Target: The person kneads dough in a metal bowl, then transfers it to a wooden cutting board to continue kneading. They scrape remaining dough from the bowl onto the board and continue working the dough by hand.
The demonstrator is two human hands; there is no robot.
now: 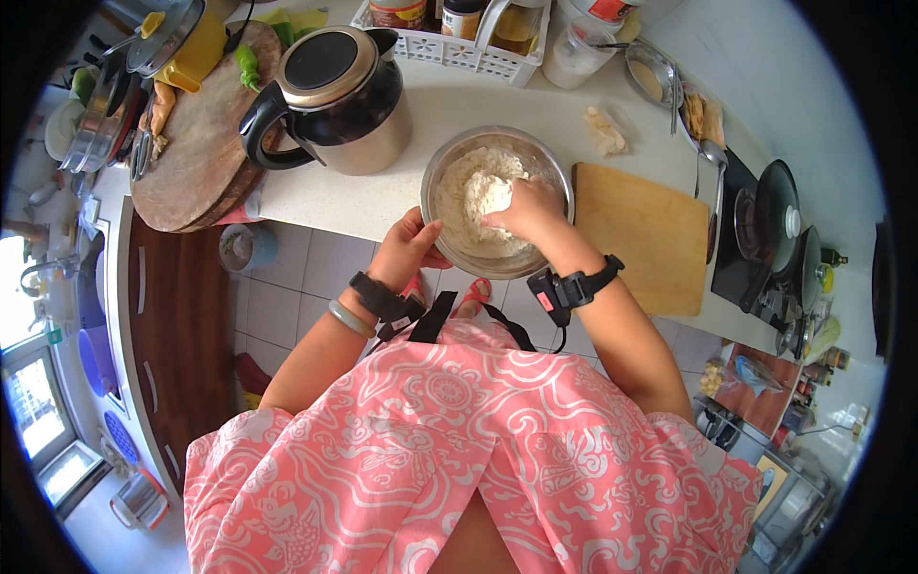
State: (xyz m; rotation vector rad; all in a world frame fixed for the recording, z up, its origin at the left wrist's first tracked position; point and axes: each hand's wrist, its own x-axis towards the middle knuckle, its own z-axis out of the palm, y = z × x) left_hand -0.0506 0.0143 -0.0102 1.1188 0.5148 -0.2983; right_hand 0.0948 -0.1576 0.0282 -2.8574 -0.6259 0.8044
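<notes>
A round stainless steel bowl (443, 247) stands at the counter's front edge. Inside it lies loose, crumbly flour dough (489, 195), pale and shaggy. My left hand (414, 244) grips the bowl's near left rim, thumb on the outer wall and fingers curled beneath. My right hand (529, 208) reaches into the bowl from the right, its thumb and fingers around a clump of the dough; some fingertips are hidden in it. Right of the bowl lies a wooden cutting board (642, 240). A black and steel kettle (358, 133) stands to its left.
Far left, a thick round chopping board (193, 158) carries a green pepper (247, 67) and a yellow pot (193, 46). Behind stands a white basket (459, 54) of jars. A plastic bag (606, 133) lies back right, near a dark stove (739, 229) with a lidded pan (778, 212).
</notes>
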